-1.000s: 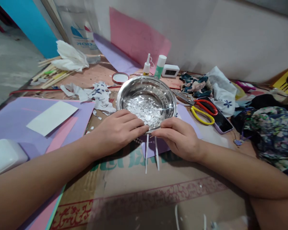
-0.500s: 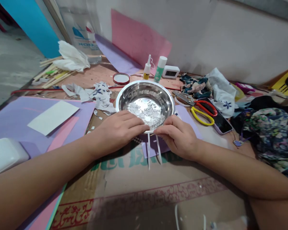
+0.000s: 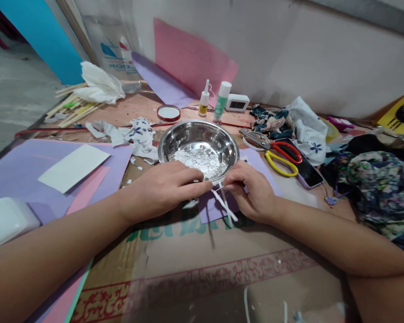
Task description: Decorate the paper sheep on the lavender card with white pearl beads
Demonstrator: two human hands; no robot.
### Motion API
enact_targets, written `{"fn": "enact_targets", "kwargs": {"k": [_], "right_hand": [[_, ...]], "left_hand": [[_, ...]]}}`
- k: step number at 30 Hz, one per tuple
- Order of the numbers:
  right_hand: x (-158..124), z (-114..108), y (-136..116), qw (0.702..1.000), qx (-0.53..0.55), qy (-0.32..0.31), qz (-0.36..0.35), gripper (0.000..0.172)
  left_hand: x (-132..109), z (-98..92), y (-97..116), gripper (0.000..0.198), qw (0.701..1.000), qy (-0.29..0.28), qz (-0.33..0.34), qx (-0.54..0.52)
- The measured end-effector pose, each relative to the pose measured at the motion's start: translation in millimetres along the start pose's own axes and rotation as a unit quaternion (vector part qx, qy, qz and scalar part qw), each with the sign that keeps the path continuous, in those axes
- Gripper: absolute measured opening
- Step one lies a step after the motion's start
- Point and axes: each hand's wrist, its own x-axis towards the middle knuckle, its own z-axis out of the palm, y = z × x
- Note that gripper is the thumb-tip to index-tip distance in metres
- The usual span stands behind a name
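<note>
Just in front of a steel bowl holding clear and white sequins or beads, my two hands nearly meet. My left hand is closed in a pinch, and a narrow white strip hangs from its fingertips, slanting right. Across the small gap, my right hand pinches a thin needle-like piece whose exact kind I cannot make out. A second white strip hangs close to the right fingertips. Small beads show partly beneath my left fingers. Under the hands lies a purple paper.
Behind the bowl stand a glue bottle, a glue stick and a small digital display. Scissors rest on a phone to the right, near bunched cloth. Paper sheets cover the left side.
The white strip at my left fingertips has swung from hanging straight down to slanting right across the other strip. My hands have moved slightly apart from the bowl's rim.
</note>
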Motion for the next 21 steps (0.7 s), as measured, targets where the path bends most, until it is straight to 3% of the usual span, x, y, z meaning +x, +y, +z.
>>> {"fn": "enact_targets", "kwargs": {"k": [8, 15, 21], "right_hand": [[-1.8, -0.6, 1.7, 0.999, 0.029, 0.017, -0.013, 0.012], [0.7, -2.2, -0.4, 1.0, -0.019, 0.004, -0.021, 0.01], [0.9, -1.0, -0.7, 0.998, -0.052, -0.014, -0.034, 0.013]], "left_hand": [[-1.5, -1.6, 1.1, 0.034, 0.999, -0.042, -0.022, 0.001], [-0.1, 5.8, -0.3, 0.021, 0.997, 0.029, -0.061, -0.025], [0.0, 2.3, -1.2, 0.027, 0.999, 0.027, -0.033, 0.021]]}}
